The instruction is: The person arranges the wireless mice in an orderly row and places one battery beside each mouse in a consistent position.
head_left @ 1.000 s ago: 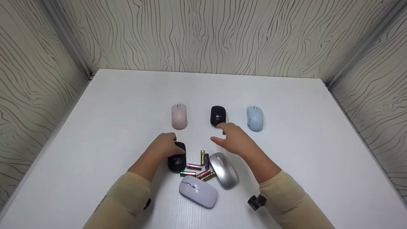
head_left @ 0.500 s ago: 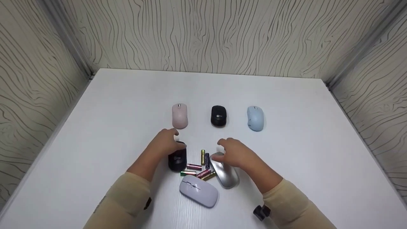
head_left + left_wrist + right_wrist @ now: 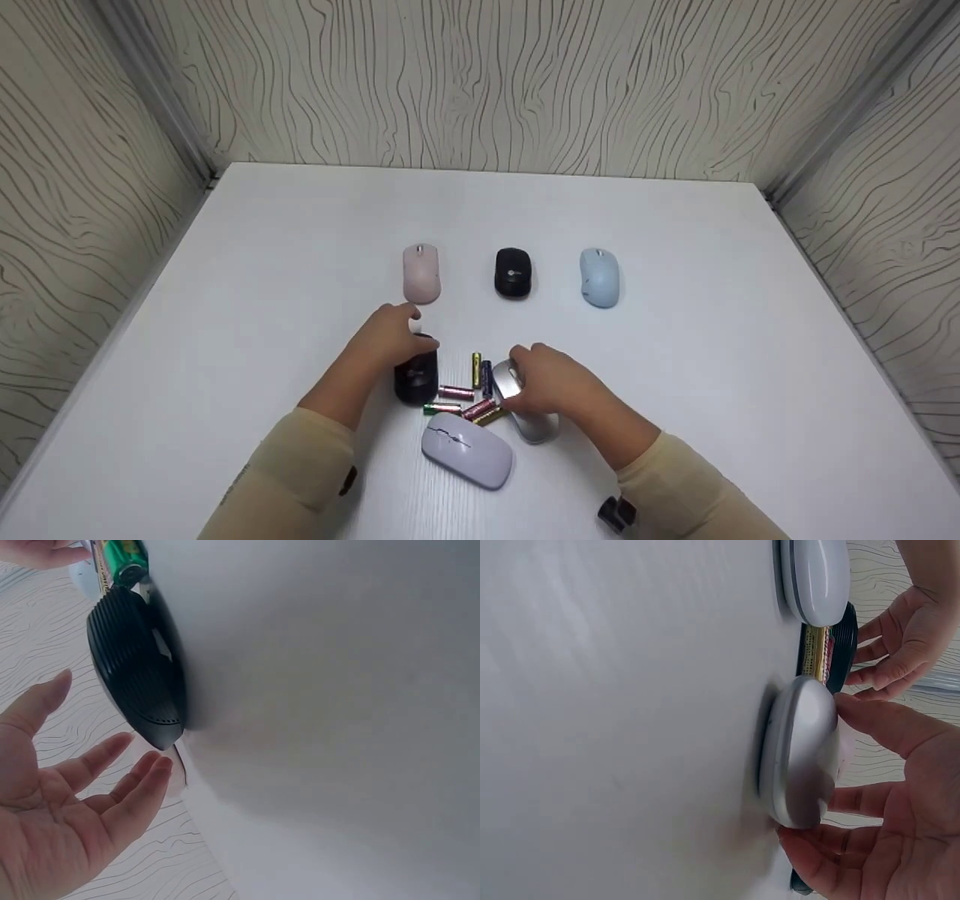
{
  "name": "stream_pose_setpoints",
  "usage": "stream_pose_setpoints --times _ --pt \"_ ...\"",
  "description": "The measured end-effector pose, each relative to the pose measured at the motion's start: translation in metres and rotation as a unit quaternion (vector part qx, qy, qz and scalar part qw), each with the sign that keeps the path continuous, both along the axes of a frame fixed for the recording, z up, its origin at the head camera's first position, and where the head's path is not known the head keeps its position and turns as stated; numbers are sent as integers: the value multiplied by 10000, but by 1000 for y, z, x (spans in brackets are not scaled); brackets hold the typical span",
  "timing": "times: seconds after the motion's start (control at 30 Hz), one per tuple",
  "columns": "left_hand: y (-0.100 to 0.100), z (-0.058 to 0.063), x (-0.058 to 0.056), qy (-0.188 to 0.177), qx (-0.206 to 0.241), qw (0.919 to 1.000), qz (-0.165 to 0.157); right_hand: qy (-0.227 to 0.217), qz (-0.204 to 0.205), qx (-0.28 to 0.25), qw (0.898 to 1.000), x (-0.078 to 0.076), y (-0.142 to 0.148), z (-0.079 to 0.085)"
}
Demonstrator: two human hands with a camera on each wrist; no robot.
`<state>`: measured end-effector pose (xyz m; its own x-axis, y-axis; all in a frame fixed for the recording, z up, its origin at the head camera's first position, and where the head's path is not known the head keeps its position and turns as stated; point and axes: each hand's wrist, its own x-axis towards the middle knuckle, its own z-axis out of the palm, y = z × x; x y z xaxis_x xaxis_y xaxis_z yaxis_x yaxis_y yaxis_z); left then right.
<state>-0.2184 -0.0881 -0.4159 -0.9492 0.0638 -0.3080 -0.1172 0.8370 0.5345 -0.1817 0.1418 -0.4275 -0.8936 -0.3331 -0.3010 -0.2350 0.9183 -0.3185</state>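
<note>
- Lavender mouse (image 3: 466,453), smooth and flattish, lies nearest.
- Beyond it I see the right hand (image 3: 551,381) pinching a glossy silver mouse (image 3: 802,754) on the table (image 3: 675,300), beside cylindrical batteries (image 3: 456,392).
- Left hand (image 3: 381,341), fingers loosely spread, hovers by a ribbed black mouse (image 3: 133,664).

The right hand (image 3: 911,810) grips a silver mouse (image 3: 799,757), the thumb at one side and a fingertip against the opposite side near its lower edge. Above it in the view sits a pale, glossy mouse (image 3: 819,577), and between the two show several batteries (image 3: 814,652), close against a ridged black mouse (image 3: 845,645). Beyond that hangs the left hand (image 3: 911,637), fingers spread and slightly bent. A white tabletop (image 3: 622,720) fills the left side; a line-patterned wall (image 3: 871,570) stands behind.
</note>
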Motion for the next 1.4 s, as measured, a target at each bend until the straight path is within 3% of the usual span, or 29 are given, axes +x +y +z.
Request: stream_pose_setpoints --times 0.33,0.53,0.7,1.0,1.4 --pt "6 6 1 -34 95 9999 6 195 -200 212 9994 3 -4 -2" --pt "12 10 -3 110 363 9993 33 139 -412 310 9986 -5 0 2" --pt "21 12 -4 292 531 9981 -120 110 -673 254 9973 -18 2 6" --pt "41 18 -5 397 422 9972 -467 7 -1198 198 9926 -41 0 8" --pt "51 17 -2 443 328 9945 -896 -24 -1514 140 9884 -50 -8 4"
